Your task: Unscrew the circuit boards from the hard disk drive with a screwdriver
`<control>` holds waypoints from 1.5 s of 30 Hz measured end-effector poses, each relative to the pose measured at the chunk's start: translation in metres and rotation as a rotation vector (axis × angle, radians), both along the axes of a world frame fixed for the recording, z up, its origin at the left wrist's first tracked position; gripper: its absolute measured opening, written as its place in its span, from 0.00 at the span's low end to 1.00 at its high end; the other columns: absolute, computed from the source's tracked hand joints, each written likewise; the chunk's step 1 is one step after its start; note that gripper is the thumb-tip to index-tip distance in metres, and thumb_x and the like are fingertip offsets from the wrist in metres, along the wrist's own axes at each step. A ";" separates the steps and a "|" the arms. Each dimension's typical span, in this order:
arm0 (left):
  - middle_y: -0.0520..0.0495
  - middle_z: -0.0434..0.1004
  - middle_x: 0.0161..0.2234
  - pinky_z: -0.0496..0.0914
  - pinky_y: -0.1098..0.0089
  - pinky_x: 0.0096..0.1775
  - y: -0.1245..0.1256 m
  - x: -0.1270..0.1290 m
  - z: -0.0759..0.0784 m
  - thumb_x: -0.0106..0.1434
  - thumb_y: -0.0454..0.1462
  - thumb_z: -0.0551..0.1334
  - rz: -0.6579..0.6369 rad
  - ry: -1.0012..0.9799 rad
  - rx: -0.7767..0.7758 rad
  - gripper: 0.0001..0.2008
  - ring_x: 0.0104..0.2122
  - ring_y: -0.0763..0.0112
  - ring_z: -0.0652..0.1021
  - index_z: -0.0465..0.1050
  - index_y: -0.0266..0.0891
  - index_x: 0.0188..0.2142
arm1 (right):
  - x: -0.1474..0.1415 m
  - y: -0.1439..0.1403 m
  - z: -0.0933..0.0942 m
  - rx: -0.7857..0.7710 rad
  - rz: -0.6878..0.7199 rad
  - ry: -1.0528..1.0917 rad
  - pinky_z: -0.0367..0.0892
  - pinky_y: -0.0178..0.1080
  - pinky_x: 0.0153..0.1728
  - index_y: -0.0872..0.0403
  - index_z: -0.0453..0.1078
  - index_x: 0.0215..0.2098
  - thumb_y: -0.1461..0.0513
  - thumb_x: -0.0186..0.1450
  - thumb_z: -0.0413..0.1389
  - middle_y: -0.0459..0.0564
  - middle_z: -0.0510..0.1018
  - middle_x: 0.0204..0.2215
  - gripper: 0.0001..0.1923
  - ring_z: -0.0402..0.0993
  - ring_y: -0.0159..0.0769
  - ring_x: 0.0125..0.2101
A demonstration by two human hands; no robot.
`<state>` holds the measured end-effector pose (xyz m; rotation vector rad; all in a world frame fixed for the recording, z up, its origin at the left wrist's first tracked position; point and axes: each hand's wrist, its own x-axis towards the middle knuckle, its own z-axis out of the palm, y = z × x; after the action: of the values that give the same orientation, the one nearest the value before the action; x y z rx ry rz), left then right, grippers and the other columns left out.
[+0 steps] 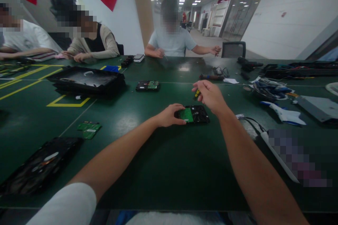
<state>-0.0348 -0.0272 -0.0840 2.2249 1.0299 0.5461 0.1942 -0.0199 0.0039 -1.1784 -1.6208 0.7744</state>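
Left hand (170,115): fingers flat, pressing the left edge of the hard drive (194,114).
Right hand (208,95): just above the drive, pinched shut on a small screwdriver (196,94).
Drive: looks stiff and heavy; green board fragile, so grip the metal sides.

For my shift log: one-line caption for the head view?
Left hand steadies a hard drive on the green table; right hand holds a screwdriver above it.
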 end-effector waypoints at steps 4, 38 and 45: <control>0.38 0.62 0.68 0.61 0.50 0.66 -0.001 0.000 0.001 0.55 0.57 0.71 0.000 -0.008 -0.005 0.44 0.66 0.47 0.66 0.67 0.42 0.66 | 0.001 0.002 -0.003 0.011 0.031 -0.017 0.63 0.34 0.19 0.49 0.75 0.46 0.42 0.72 0.50 0.47 0.78 0.26 0.23 0.70 0.31 0.20; 0.38 0.61 0.69 0.59 0.49 0.67 0.001 0.000 0.000 0.55 0.58 0.70 0.001 0.026 0.006 0.45 0.67 0.45 0.64 0.66 0.42 0.67 | -0.003 -0.006 0.000 0.329 -0.118 -0.308 0.71 0.45 0.41 0.47 0.70 0.48 0.57 0.68 0.59 0.51 0.79 0.42 0.11 0.76 0.40 0.36; 0.37 0.62 0.68 0.60 0.49 0.67 -0.001 0.001 0.001 0.55 0.57 0.71 0.004 0.009 0.010 0.45 0.66 0.45 0.65 0.67 0.40 0.66 | 0.000 -0.002 -0.003 0.382 -0.165 -0.301 0.72 0.47 0.44 0.50 0.69 0.44 0.60 0.65 0.61 0.53 0.79 0.42 0.10 0.77 0.44 0.40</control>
<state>-0.0337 -0.0281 -0.0829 2.2370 1.0386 0.5447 0.1942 -0.0214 0.0010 -1.1659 -1.7886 0.1720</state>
